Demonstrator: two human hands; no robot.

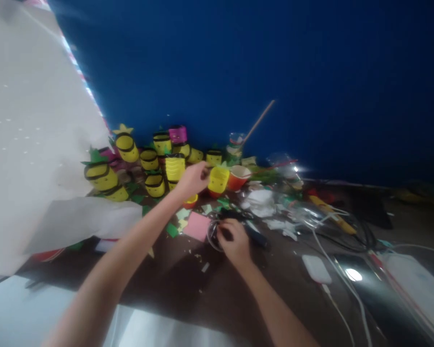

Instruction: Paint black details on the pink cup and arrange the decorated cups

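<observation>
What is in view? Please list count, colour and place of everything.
wall: one, blue, behind
table: one, dark, below
yellow cups: about twelve, yellow, back left
magenta pieces: at least two, magenta, among them
red cup: one, red, right of yellow cups
clear cup: one, transparent, near wall
stick: one, tan, above centre
paper scraps: many, green and white, centre
pink square: one, pink, centre
clear ring: one, transparent, beside pink square
yellow bar: one, yellow, right
cables: several, white and black, right
white slabs: two, white, right
dark panel: one, black, right
white sheet: one, white, left
left grip: one, beside yellow cups
right grip: one, at clear ring
</observation>
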